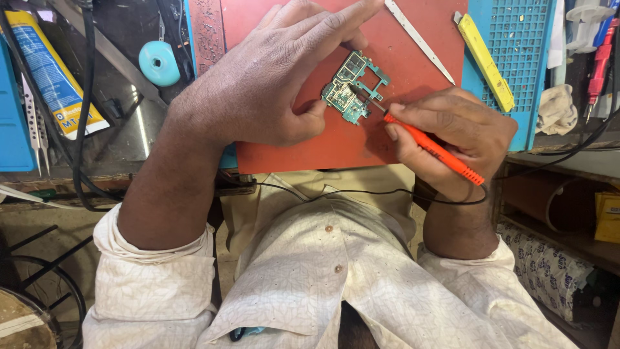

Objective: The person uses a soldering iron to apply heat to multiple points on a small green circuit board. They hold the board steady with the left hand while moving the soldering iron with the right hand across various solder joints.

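Observation:
A small green circuit board (pixel 350 89) lies on a red work mat (pixel 413 77). My left hand (pixel 271 71) rests over the mat and pins the board, with thumb at its lower left edge and a fingertip at its top. My right hand (pixel 452 136) grips an orange-handled tool (pixel 434 148) like a pen. Its thin metal tip touches the board's right side. A black cord runs from the tool's rear end across my lap.
A white spudger (pixel 418 40) lies on the mat's upper right. A yellow utility knife (pixel 485 61) sits on a blue perforated tray (pixel 529 39). A glue tube (pixel 48 71), tweezers (pixel 33 123) and a teal round object (pixel 159 63) lie at the left. Shelves with clutter stand at the right.

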{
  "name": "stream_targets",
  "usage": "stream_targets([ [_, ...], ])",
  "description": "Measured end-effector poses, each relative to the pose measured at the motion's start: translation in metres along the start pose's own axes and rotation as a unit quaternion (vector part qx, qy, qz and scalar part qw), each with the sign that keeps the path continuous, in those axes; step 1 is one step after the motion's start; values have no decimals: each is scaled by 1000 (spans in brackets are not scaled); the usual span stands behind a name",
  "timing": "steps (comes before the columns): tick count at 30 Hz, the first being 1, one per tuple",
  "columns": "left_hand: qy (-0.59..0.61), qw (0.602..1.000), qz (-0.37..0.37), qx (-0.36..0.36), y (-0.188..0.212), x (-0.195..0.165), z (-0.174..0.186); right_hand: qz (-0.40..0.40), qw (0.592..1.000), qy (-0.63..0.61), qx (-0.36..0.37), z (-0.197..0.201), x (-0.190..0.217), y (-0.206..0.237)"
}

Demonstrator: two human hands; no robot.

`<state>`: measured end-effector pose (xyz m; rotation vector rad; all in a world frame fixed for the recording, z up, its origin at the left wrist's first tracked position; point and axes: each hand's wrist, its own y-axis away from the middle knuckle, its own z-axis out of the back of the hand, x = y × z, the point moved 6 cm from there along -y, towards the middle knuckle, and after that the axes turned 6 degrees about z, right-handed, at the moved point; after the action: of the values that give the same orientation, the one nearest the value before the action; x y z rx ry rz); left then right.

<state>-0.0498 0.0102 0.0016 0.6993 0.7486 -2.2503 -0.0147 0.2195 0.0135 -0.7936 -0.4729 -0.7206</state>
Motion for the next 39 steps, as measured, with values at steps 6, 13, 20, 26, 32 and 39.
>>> stream_targets([
  [6, 5, 1000, 10, 8, 0, 0, 0, 2, 1000, -21, 2, -2, 1, 0],
  [13, 5, 1000, -4, -4, 1, -3, 3, 31, 999, -7, 5, -2, 2, 0],
  [20, 3, 1000, -6, -6, 1, -4, 3, 27, 1000, 4, 1, -1, 4, -1],
  [26, -1, 1000, -1, -4, 1, -3, 3, 44, 999, 15, 1, -1, 7, -3],
  [32, 6, 1000, -3, -4, 1, -3, 3, 37, 999, 23, -6, -2, 7, -4],
  [39, 1, 1000, 15, 6, 2, 0, 1, 35, 999, 26, -5, -2, 8, -3],
])
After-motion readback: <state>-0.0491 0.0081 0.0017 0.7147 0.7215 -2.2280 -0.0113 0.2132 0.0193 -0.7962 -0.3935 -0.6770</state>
